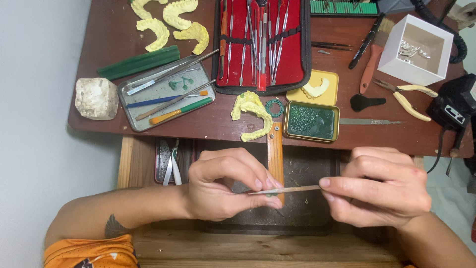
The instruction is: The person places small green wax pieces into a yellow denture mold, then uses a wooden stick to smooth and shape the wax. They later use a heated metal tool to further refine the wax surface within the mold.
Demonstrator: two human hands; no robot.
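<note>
Pinching a thin metal instrument (285, 189) between both hands, we hold its tip inside our left hand (223, 186), whose fingers close together on something small and green, barely visible. Our right hand (382, 191) clamps the handle's other end. Beyond the fingers, yellow dental casts (253, 114) and a tin of green wax (311, 121) wait on the counter (119, 39); the work seems midway.

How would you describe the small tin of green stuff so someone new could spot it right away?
Start at the red tool case lying open at the middle of the dark wooden table. Just below its right corner lies a yellow pad, and right in front of that, near the table's edge, sits the tin. It is the only gold-rimmed rectangular tin filled with dark green material.
</note>
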